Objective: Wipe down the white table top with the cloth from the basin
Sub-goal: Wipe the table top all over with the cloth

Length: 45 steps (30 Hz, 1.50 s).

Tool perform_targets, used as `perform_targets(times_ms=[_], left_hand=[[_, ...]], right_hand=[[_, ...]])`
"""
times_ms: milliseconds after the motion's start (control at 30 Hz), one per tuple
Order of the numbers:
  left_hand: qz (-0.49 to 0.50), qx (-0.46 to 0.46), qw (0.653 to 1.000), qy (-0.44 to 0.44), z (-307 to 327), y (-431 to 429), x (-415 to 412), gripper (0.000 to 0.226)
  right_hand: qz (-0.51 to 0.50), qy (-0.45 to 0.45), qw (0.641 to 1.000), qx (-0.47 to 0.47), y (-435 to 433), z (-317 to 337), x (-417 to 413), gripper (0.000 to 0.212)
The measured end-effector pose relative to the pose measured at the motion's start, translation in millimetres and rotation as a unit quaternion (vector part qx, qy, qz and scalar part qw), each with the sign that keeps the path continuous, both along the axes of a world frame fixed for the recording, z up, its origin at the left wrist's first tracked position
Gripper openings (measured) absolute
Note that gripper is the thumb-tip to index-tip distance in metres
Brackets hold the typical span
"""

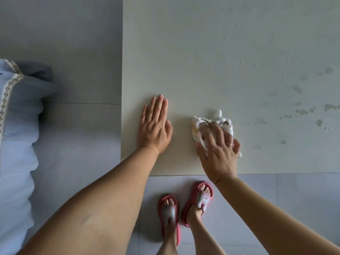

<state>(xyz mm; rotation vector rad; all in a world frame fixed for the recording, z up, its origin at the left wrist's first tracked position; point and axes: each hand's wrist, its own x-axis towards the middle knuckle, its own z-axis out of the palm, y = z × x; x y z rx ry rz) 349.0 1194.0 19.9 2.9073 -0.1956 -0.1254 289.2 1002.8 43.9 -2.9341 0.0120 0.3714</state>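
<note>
The white table top fills the upper right of the view. Near its front edge, my right hand presses down on a crumpled white cloth with a small printed pattern; part of the cloth is hidden under the palm and fingers. My left hand lies flat on the table near its left front corner, fingers together and extended, holding nothing. Wet marks and smears show on the table to the right of the cloth. The basin is not in view.
A bed with pale blue bedding and a trimmed pillow stands at the left, with grey tiled floor between it and the table. My feet in pink sandals stand on the floor just before the table's front edge.
</note>
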Motion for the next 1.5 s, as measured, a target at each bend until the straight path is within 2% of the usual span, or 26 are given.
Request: perform_targets(times_ms=[200,300,400,533,667,733,800,900,967,1033,1133,1200,1267,1367,1433,1500], left_hand=[[0.0,0.001,1.0,0.007,-1,-1,-2,0.063],[0.002,0.006,1.0,0.008,-1,-1,-3,0.063],[0.045,-0.016,0.999,-0.003,2,1,-16,0.062],[0.065,-0.022,0.998,0.001,4,7,-52,0.064],[0.064,-0.009,0.998,0.017,2,13,-62,0.066],[0.064,-0.005,0.998,0.012,1,13,-62,0.064],[0.067,0.001,0.998,0.011,0,12,-63,0.064],[0.069,0.008,0.997,0.011,-1,10,-63,0.062],[0.072,0.01,0.997,0.014,-1,9,-62,0.063],[0.069,0.019,0.997,0.02,0,10,-62,0.064],[0.064,0.027,0.997,0.021,1,12,-62,0.066],[0.065,0.028,0.997,0.016,1,12,-63,0.065],[0.066,0.029,0.997,0.011,0,12,-64,0.066],[0.072,0.024,0.997,0.004,-2,10,-64,0.065],[0.075,0.021,0.997,0.002,-3,9,-63,0.065],[0.077,0.022,0.997,0.0,-3,8,-63,0.065]], right_hand=[[0.01,-0.029,0.999,-0.037,0,-14,6,0.062],[-0.023,-0.024,0.999,-0.03,10,-19,3,0.062],[-0.055,-0.025,0.998,-0.012,32,-19,-10,0.062],[0.042,-0.037,0.998,0.01,66,-17,-46,0.059],[0.12,-0.069,0.99,0.017,43,-18,-50,0.053],[0.088,-0.05,0.995,-0.009,17,-18,-48,0.056],[0.01,-0.023,0.999,-0.026,2,-17,-49,0.06],[-0.082,-0.021,0.996,0.0,26,-15,-56,0.062],[-0.045,-0.015,0.999,0.015,56,-14,-65,0.062],[0.048,-0.02,0.998,0.018,70,-13,-78,0.057],[0.139,-0.049,0.989,0.014,31,-16,-71,0.052],[0.1,-0.048,0.994,-0.014,-12,-18,-65,0.054],[0.0,-0.026,0.999,-0.025,-45,-17,-60,0.057],[-0.122,-0.018,0.992,-0.017,-37,-20,-56,0.06],[-0.125,-0.019,0.992,-0.004,-11,-20,-56,0.062],[-0.035,-0.022,0.999,0.001,5,-20,-61,0.062]])
